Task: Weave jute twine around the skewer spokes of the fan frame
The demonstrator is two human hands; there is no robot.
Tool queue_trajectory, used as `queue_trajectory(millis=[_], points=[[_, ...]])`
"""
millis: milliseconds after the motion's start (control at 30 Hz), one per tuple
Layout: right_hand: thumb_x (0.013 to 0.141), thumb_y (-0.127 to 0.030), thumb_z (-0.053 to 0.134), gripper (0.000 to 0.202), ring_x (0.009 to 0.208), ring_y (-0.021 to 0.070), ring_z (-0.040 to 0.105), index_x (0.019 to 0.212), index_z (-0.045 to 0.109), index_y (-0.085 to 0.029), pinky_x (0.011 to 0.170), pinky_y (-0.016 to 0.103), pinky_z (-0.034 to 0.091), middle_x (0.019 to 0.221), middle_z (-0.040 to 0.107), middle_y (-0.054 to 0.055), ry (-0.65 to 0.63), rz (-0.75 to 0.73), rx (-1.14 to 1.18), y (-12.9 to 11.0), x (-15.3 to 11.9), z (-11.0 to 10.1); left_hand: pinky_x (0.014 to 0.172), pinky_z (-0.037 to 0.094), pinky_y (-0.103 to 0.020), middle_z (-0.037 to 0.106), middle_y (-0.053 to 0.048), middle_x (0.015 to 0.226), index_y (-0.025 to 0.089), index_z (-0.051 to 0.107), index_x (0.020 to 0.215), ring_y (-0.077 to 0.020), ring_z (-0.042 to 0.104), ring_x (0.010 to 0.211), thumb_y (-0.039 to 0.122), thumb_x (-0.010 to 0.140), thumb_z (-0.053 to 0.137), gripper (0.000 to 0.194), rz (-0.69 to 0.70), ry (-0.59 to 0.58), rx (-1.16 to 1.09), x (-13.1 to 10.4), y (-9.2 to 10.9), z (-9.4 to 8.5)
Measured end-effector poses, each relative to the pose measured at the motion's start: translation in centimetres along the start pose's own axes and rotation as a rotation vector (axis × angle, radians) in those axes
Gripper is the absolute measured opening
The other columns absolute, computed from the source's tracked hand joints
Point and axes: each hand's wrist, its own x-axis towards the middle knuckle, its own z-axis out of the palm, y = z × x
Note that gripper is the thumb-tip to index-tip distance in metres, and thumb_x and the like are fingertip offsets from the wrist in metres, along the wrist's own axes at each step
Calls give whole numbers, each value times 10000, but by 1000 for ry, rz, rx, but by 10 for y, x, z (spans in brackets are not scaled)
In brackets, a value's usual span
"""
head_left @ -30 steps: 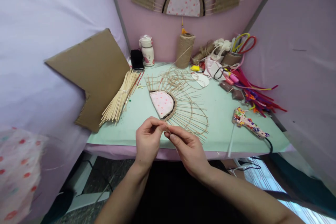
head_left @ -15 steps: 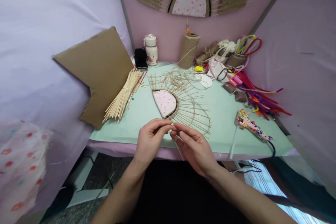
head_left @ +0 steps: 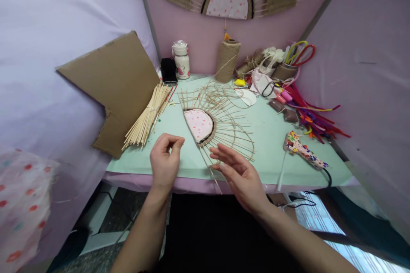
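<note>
Plainly parted, a person's left grip (head_left: 165,158) presses thumb to forefinger (whether a strand lies between cannot be told), while the right grip (head_left: 238,175), loosely spread with fingers half unfurled, shows no clear hold. Just beyond and between both grips, a half-round spoked frame (head_left: 203,126) with a dotted panel lies on the pale green table (head_left: 265,140). Right of the right grip rests a patterned glue gun (head_left: 304,150); beyond and left of the left grip lies a stick bundle (head_left: 147,115). Farther from both grips stands a twine spool (head_left: 228,59), with a similar fan (head_left: 227,2) on the wall behind.
</note>
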Motion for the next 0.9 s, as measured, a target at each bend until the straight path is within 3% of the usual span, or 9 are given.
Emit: queue_trajectory(millis=[67,167,300,433,567,767,833,900], points=[[874,-286,708,427,1205,216,612,1284,617,-363,958,411,560,1341,639,46,2,-59,-62,0,3,-6,678,482,-240,674,2,719,182,679,731,-132,608,702,227,810,695,92,-116,-128,-165,1,5,-4],[832,-277,752,556,1246,227,572,1342,557,-384,982,421,549,1416,555,50,15,-181,-260,-1,8,-14,688,507,-238,720,-16,737,182,739,733,-144,650,721,196,776,718,50,-213,-428,-302,-8,23,-1],[859,-246,717,606,1264,230,539,1397,485,-403,977,419,550,1430,487,61,43,-341,-546,-2,12,-22,763,524,-248,763,-35,825,204,793,820,-156,685,798,176,808,700,98,-219,-571,-347,-21,40,12],[896,-229,659,555,1263,243,531,1398,478,-380,920,418,576,1399,490,80,72,-444,-741,-5,12,-25,817,518,-255,770,-38,884,211,796,879,-158,688,843,164,809,718,115,-184,-574,-303,-27,39,21],[880,-242,683,508,1281,261,513,1354,522,-327,892,418,587,1375,508,103,68,-501,-856,-10,10,-23,754,515,-244,749,-23,787,199,766,779,-143,674,764,142,805,719,79,-137,-528,-300,-30,36,18],[839,-250,729,430,1208,275,557,1251,612,-296,931,477,566,1280,578,107,178,-607,-883,-16,9,-16,657,487,-235,666,3,662,185,692,672,-120,609,651,146,771,749,121,-58,-307,-288,-38,40,19],[818,-248,748,406,1214,283,550,1207,646,-306,959,489,547,1270,588,103,201,-573,-831,-18,8,-13,670,492,-247,671,-6,676,186,695,683,-127,610,662,160,782,738,110,-66,-285,-299,-39,40,21],[788,-271,779,383,1190,280,563,1155,674,-307,931,464,558,1284,580,99,180,-443,-712,-19,8,-12,673,500,-257,678,-19,689,181,695,684,-137,616,674,181,785,725,106,-133,-337,-359,-38,37,22]])
